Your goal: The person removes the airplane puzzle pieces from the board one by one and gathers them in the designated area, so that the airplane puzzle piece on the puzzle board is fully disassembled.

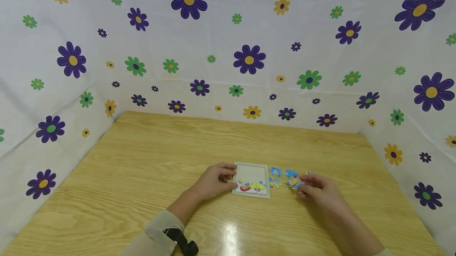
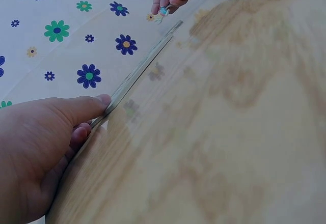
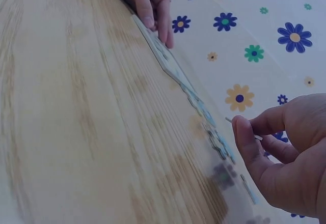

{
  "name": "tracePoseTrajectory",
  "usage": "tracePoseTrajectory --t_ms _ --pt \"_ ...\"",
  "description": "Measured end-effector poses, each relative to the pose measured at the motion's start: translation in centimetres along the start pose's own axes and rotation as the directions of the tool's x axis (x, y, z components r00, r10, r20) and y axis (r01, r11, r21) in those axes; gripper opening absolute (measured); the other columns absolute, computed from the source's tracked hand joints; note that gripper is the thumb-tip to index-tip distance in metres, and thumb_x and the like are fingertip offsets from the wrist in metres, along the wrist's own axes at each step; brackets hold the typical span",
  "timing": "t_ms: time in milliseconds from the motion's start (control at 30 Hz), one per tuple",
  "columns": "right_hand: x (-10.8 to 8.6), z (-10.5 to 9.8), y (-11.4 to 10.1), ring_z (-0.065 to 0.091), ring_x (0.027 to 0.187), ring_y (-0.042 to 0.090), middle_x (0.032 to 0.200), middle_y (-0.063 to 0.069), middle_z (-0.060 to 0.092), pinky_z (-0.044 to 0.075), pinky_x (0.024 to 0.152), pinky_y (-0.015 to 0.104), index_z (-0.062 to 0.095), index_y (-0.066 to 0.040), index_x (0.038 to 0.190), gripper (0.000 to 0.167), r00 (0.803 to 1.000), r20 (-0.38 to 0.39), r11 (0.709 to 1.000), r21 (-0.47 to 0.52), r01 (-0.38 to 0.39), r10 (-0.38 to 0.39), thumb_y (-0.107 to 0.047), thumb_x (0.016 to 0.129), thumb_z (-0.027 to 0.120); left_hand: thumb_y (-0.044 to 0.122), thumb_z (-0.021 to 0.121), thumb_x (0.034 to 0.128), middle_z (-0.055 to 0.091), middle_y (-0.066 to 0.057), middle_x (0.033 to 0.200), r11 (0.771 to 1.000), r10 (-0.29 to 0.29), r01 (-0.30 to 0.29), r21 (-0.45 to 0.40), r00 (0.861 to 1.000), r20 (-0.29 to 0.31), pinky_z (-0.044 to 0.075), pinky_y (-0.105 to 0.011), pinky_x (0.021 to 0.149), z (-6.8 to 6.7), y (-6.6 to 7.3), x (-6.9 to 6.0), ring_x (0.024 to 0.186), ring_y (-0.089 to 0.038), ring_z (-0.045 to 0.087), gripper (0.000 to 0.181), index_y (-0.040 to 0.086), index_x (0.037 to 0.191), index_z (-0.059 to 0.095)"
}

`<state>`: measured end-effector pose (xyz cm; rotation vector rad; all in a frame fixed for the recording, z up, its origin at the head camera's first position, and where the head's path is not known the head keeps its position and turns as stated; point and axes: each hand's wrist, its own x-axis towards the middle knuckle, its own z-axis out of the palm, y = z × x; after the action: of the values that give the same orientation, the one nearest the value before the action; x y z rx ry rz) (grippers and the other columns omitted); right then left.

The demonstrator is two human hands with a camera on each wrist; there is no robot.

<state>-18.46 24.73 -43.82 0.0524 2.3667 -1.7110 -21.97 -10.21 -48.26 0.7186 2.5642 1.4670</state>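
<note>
A square puzzle tray [image 1: 269, 181] with a pale frame lies on the table, with joined picture pieces [image 1: 258, 186] in red and yellow along its near side. My left hand [image 1: 215, 181] grips the tray's left edge; in the left wrist view the thumb [image 2: 89, 107] lies on top of that edge. To the right of the tray, my right hand [image 1: 325, 196] pinches a small jigsaw piece [image 2: 163, 11] between thumb and fingertips, raised above the table. Its picture is mostly covered by the fingers. Loose jigsaw pieces [image 1: 275, 171], largely blue, lie between the tray and the right hand.
The wooden table [image 1: 160, 145] meets a white cloth backdrop [image 1: 221, 34] with printed flowers at the back and both sides. A black strap [image 1: 179, 240] sits round the left sleeve. Light glares on the table's near part.
</note>
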Motion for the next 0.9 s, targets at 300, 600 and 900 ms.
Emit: tracePoseTrajectory --t_ms 300,600,900 --pt "-0.6 -1.9 0.6 0.066 0.088 0.007 0.107 0.007 0.063 0.058 0.081 0.025 0.048 0.012 0.138 0.05 0.999 -0.017 0.999 -0.038 -0.029 0.029 -0.013 0.098 0.065 0.019 0.077 0.0895 0.061 -0.004 0.137 1.0 -0.006 0.006 0.003 1.0 0.006 0.053 -0.021 0.08 0.0 0.1 -0.1 0.096 -0.011 0.059 0.039 0.002 0.124 0.07" --pt "-0.6 -2.9 1.1 0.069 0.085 0.008 0.105 0.006 0.063 0.059 0.078 0.025 0.048 0.012 0.135 0.048 0.993 -0.061 0.992 -0.071 -0.1 0.096 -0.011 0.097 0.065 0.02 0.076 0.0901 0.06 -0.004 0.138 1.0 -0.007 0.007 0.012 1.0 0.01 0.052 -0.021 0.079 0.0 0.0 -0.1 0.095 -0.011 0.059 0.039 0.002 0.125 0.069" --pt "-0.5 -3.1 1.1 0.068 0.08 0.009 0.1 0.012 0.067 0.059 0.071 0.023 0.058 0.012 0.124 0.038 0.996 -0.084 0.965 -0.258 -0.055 0.034 -0.007 0.094 0.069 0.02 0.076 0.09 0.06 -0.004 0.138 1.0 -0.015 0.015 -0.006 1.0 0.016 0.053 -0.021 0.08 0.1 0.0 -0.1 0.096 -0.012 0.06 0.04 0.002 0.126 0.069"
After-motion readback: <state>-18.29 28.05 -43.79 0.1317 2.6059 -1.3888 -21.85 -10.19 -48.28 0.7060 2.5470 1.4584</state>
